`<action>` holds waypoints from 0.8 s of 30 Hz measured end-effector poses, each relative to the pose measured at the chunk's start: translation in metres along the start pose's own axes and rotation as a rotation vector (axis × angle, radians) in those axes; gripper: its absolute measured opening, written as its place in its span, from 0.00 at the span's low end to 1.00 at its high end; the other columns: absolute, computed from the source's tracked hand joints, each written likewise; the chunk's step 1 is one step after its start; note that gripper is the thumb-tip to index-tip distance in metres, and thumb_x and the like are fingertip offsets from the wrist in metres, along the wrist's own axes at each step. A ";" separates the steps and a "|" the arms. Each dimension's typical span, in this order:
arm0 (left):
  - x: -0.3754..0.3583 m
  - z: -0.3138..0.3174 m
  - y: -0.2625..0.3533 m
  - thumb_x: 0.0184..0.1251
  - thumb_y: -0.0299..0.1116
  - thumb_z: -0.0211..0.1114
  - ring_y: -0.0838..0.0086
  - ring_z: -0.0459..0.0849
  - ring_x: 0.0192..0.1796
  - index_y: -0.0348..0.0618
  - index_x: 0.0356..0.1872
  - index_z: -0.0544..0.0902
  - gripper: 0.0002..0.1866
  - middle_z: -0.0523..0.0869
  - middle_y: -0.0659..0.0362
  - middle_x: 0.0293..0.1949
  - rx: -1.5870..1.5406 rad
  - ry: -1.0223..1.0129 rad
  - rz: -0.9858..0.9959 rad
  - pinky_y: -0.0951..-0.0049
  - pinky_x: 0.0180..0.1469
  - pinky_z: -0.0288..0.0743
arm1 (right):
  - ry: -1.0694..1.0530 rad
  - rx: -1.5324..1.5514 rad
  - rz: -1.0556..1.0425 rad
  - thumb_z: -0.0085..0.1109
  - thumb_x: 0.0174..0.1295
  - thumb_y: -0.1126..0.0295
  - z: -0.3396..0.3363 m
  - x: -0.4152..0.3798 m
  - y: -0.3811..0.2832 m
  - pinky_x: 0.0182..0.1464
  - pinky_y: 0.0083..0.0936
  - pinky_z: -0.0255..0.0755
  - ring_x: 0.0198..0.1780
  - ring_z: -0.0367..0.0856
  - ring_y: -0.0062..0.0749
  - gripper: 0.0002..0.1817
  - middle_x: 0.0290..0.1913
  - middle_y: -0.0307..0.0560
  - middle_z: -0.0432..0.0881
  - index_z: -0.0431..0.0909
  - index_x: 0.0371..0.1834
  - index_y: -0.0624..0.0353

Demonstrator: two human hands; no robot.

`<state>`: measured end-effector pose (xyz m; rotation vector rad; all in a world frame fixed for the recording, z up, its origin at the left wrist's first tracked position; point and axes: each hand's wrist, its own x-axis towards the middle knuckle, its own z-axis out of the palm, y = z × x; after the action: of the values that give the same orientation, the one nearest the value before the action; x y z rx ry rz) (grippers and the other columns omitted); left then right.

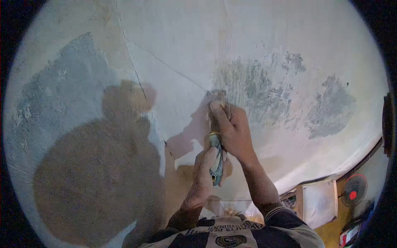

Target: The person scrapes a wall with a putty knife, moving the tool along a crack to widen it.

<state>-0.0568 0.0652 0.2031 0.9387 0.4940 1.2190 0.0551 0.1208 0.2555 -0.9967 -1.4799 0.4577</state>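
Note:
A scraper (215, 159) with a dark patterned handle and a yellowish collar is held upright against the wall (178, 41). Its flat blade edge touches the surface at the left border of a rough grey patch (264, 91). My left hand (204, 167) is wrapped round the lower handle. Higher up, my right hand (236, 130) grips the blade, with the thumb pressed on its face near the edge. The fingers hide part of the blade.
Thin cracks run across the pale wall. Another grey patch (62, 78) lies at the left, partly under my shadow. At the lower right are a fan (353, 191) with a red centre and a pale box-like panel (318, 203).

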 end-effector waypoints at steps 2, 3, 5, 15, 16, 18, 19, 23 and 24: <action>-0.001 0.002 0.003 0.73 0.49 0.48 0.78 0.66 0.10 0.40 0.33 0.73 0.20 0.72 0.60 0.14 0.024 0.001 -0.010 0.78 0.14 0.59 | -0.021 0.039 -0.027 0.49 0.71 0.60 -0.001 0.004 -0.007 0.27 0.23 0.61 0.25 0.64 0.17 0.21 0.20 0.37 0.69 0.73 0.25 0.67; -0.001 0.004 0.003 0.73 0.49 0.47 0.79 0.67 0.10 0.40 0.33 0.73 0.20 0.72 0.60 0.15 0.018 0.004 -0.014 0.79 0.14 0.59 | -0.032 0.055 -0.036 0.49 0.71 0.60 -0.002 0.003 -0.009 0.27 0.23 0.61 0.25 0.65 0.17 0.21 0.20 0.37 0.69 0.74 0.26 0.67; -0.005 0.003 0.000 0.73 0.49 0.47 0.79 0.67 0.11 0.40 0.34 0.73 0.20 0.72 0.60 0.15 0.050 0.024 -0.024 0.79 0.14 0.60 | -0.030 0.047 0.031 0.49 0.71 0.60 -0.002 -0.003 0.001 0.28 0.24 0.61 0.26 0.65 0.18 0.21 0.21 0.37 0.70 0.74 0.26 0.67; -0.003 0.004 0.010 0.73 0.52 0.47 0.78 0.68 0.11 0.41 0.35 0.72 0.21 0.72 0.60 0.15 0.044 -0.050 0.013 0.78 0.14 0.60 | -0.042 0.077 0.011 0.49 0.71 0.57 0.001 0.000 -0.010 0.29 0.25 0.64 0.26 0.67 0.18 0.22 0.22 0.35 0.71 0.74 0.25 0.66; -0.004 0.004 0.011 0.73 0.52 0.47 0.78 0.68 0.11 0.41 0.35 0.72 0.21 0.72 0.60 0.15 0.052 -0.071 0.015 0.77 0.14 0.60 | -0.066 0.084 0.030 0.49 0.71 0.57 0.000 0.002 -0.008 0.28 0.24 0.63 0.26 0.66 0.18 0.23 0.21 0.35 0.71 0.74 0.25 0.66; -0.006 0.004 0.014 0.73 0.51 0.48 0.77 0.68 0.11 0.41 0.35 0.72 0.21 0.73 0.60 0.15 0.042 -0.109 0.036 0.77 0.15 0.61 | -0.113 0.101 0.081 0.50 0.71 0.56 -0.003 0.007 -0.004 0.27 0.22 0.62 0.25 0.66 0.16 0.23 0.21 0.35 0.71 0.74 0.24 0.66; -0.008 0.006 0.016 0.73 0.51 0.48 0.77 0.68 0.11 0.41 0.35 0.72 0.21 0.73 0.60 0.15 0.032 -0.123 0.039 0.77 0.15 0.61 | -0.100 0.083 0.084 0.50 0.71 0.56 -0.003 0.003 -0.003 0.27 0.22 0.61 0.25 0.65 0.16 0.23 0.21 0.34 0.71 0.74 0.24 0.66; 0.005 -0.005 -0.001 0.73 0.50 0.49 0.77 0.69 0.11 0.41 0.35 0.73 0.20 0.73 0.61 0.17 0.160 0.019 0.068 0.77 0.15 0.61 | 0.000 -0.024 -0.018 0.49 0.70 0.55 0.002 0.001 0.005 0.27 0.32 0.61 0.22 0.68 0.32 0.25 0.19 0.48 0.71 0.73 0.24 0.68; 0.010 -0.008 0.002 0.73 0.49 0.49 0.77 0.69 0.11 0.41 0.36 0.73 0.20 0.74 0.62 0.17 0.171 0.016 0.116 0.77 0.15 0.62 | 0.037 -0.057 -0.070 0.48 0.70 0.55 0.005 0.006 0.002 0.27 0.38 0.62 0.21 0.70 0.40 0.26 0.18 0.56 0.71 0.72 0.23 0.69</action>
<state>-0.0607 0.0775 0.2015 1.1163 0.5688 1.3047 0.0515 0.1280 0.2570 -0.9897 -1.4965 0.3471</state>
